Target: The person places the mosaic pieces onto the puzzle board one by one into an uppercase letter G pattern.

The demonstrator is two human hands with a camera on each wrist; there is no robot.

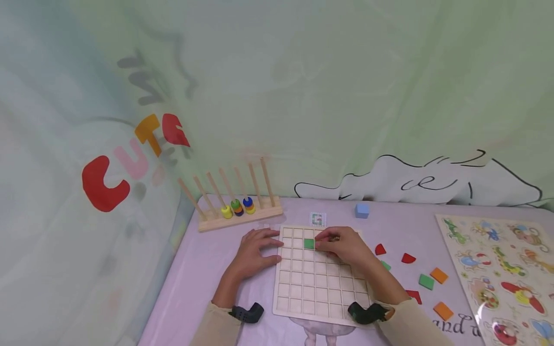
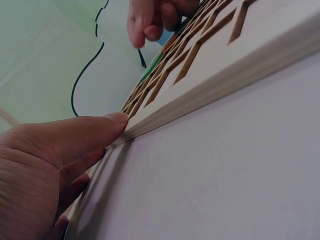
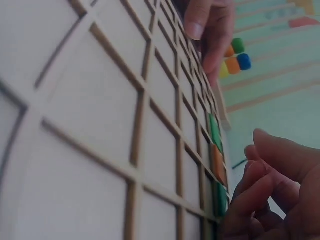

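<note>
A pale wooden grid board (image 1: 303, 293) lies in front of the person. My left hand (image 1: 255, 254) rests at its left side, fingertips and thumb touching the edge; the thumb (image 2: 112, 125) shows at the board's corner in the left wrist view. Over the upper rows is my right hand (image 1: 346, 245), fingers loosely bent beside a green tile (image 1: 308, 243) that sits in a cell. From the right wrist, a green tile (image 3: 214, 129), an orange tile (image 3: 218, 164) and another green tile (image 3: 221, 200) line up in the grid near that hand. Nothing shows between its fingertips.
Behind the board stand a wooden peg rack (image 1: 240, 218) with coloured rings, a small patterned card (image 1: 318, 219) and a blue cube (image 1: 362, 210). To the right lie red pieces (image 1: 408, 258), green tiles (image 1: 426, 281), orange tiles (image 1: 439, 275) and a picture puzzle board (image 1: 489, 283).
</note>
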